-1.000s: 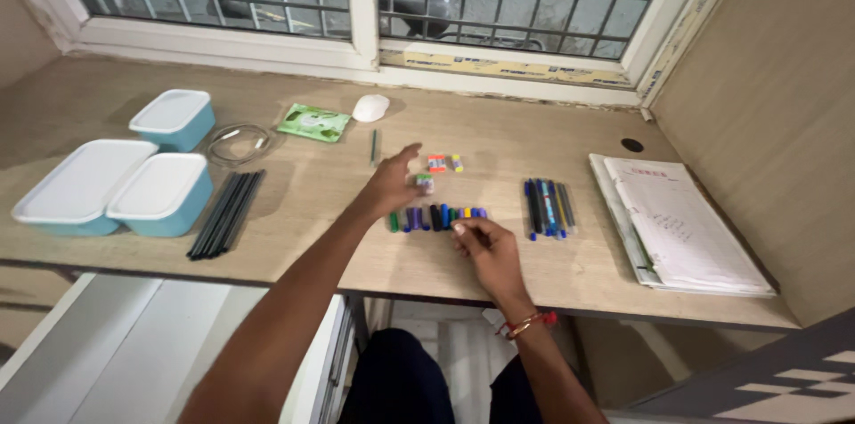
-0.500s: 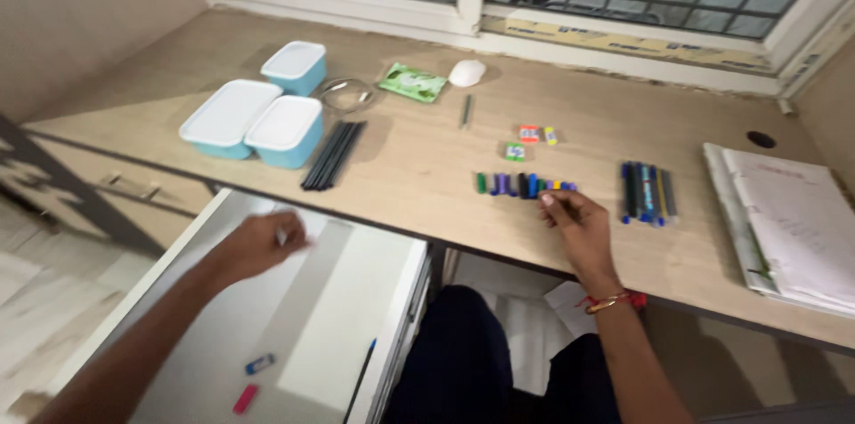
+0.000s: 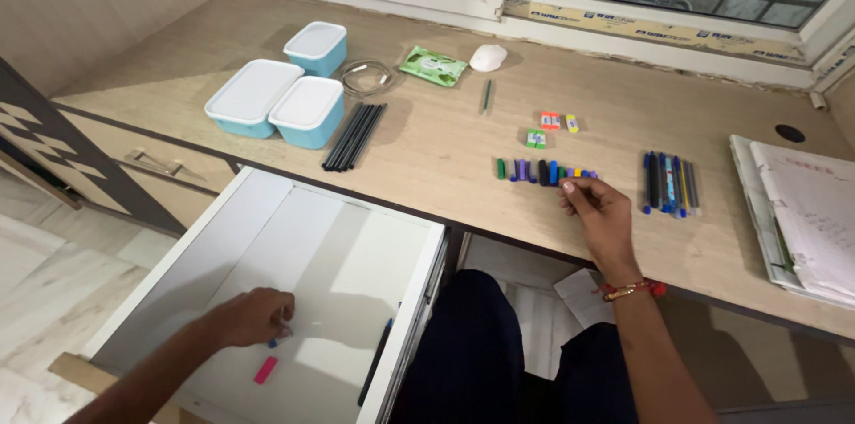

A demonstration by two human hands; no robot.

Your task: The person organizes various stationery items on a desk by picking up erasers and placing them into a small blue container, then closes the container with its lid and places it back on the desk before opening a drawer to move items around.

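Your left hand (image 3: 252,317) is down in the open white drawer (image 3: 214,246), fingers curled around a small blue-tipped piece (image 3: 279,338) on the drawer floor; whether it is actually pinched cannot be told. A pink eraser (image 3: 264,371) lies just beside the hand at its 5 o'clock, and a dark pen (image 3: 375,362) lies along the drawer's right wall at 3 o'clock.

Your right hand (image 3: 601,215) rests on the desk (image 3: 427,157), fingertips pressed together at the right end of the row of short coloured crayons (image 3: 543,172). A bundle of pens (image 3: 670,183) lies near at its 2 o'clock. Three small erasers (image 3: 548,126) sit at 11 o'clock, apart from the row.

At the desk's 10 o'clock stand three blue lidded boxes (image 3: 285,90), with a stack of black pencils (image 3: 354,135) just beside them. Papers (image 3: 802,210) occupy the right edge.

The drawer front sits close behind the left hand; most of the drawer floor toward 12 o'clock is bare.

Against half a second ago: the left hand has dropped from the drawer's far part to its near end, beside the eraser. The right hand stays at the crayon row.
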